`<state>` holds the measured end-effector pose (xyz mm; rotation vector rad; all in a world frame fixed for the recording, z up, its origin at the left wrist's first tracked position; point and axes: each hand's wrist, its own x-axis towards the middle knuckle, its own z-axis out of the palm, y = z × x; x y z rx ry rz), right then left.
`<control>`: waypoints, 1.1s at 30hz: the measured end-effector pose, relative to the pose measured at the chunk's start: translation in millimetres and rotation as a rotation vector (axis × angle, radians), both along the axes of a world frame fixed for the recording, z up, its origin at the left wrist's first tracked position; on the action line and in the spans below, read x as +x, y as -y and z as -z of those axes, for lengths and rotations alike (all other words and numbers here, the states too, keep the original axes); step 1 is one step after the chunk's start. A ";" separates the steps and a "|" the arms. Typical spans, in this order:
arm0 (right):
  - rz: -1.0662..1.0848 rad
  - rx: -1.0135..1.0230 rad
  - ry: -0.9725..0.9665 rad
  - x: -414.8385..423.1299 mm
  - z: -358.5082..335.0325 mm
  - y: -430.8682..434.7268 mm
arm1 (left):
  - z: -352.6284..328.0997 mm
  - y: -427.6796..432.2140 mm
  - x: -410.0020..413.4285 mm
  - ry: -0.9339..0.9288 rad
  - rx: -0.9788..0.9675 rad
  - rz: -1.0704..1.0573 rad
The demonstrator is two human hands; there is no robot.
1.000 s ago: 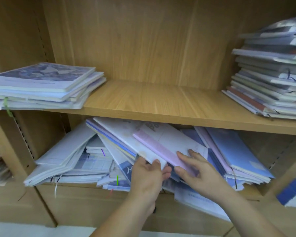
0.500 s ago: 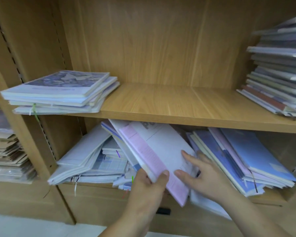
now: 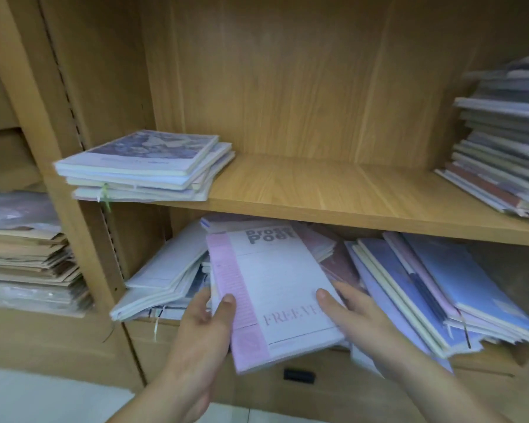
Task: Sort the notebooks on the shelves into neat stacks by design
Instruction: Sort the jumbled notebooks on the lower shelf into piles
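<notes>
The notebook [image 3: 275, 288] is lying tilted in the middle of the lower shelf [image 3: 489, 363], between a pale leaning pile [image 3: 165, 279] on the left and a blue pile [image 3: 440, 288] on the right. Its near end is projecting past the shelf front. The left hand [image 3: 202, 328] is pinching the pink spine edge with the thumb on top, and the right hand [image 3: 358, 319] is gripping the opposite edge likewise. This two-sided hold is probably keeping the notebook square and clear of both piles. The cover is showing white, with a pink spine band and dark lettering.

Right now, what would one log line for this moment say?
left hand: grips pink-and-white notebook; right hand: grips it; notebook: partly out of lower-shelf pile; upper shelf: left stack, right stack
</notes>
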<state>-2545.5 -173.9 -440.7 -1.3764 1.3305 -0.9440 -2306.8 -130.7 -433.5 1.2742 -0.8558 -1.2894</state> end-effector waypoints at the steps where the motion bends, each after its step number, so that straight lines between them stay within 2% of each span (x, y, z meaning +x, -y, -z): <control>1: 0.021 0.001 0.004 10.6 1.3 -3.7 | 0.2 -3.5 2.5 0.041 -0.021 0.042; 4: 0.127 0.001 0.024 30.9 -0.3 -6.3 | -3.6 -11.3 9.2 0.155 -0.064 0.100; 10: 0.255 0.090 0.254 42.9 -36.9 -47.8 | -30.6 -52.1 44.0 0.137 -0.122 0.206; 12: 0.204 0.099 0.262 45.9 -46.3 -77.8 | -40.7 -79.8 59.4 0.173 -0.162 0.229; 16: 0.084 -0.089 0.105 69.8 -61.5 -143.0 | -61.5 -130.0 93.5 0.299 -0.268 0.253; 19: 0.089 -0.248 0.133 91.0 -79.9 -171.9 | -81.6 -142.9 110.3 0.337 -0.343 0.083; 23: 0.099 -0.429 0.119 115.4 -132.8 -147.1 | -120.6 -129.1 118.6 0.258 -0.407 -0.144; 25: 0.032 -0.477 0.092 127.9 -164.9 -117.7 | -141.3 -111.2 120.1 0.212 -0.409 -0.210; 28: -0.135 -0.363 0.120 149.3 -210.9 -67.3 | -169.0 -68.4 130.1 0.148 -0.410 -0.309; 30: -0.129 -0.306 0.127 161.3 -227.7 -31.4 | -188.2 -31.3 141.7 0.154 -0.372 -0.339; 33: -0.153 -0.314 0.116 175.2 -224.0 9.4 | -199.2 6.8 163.1 0.054 -0.284 -0.286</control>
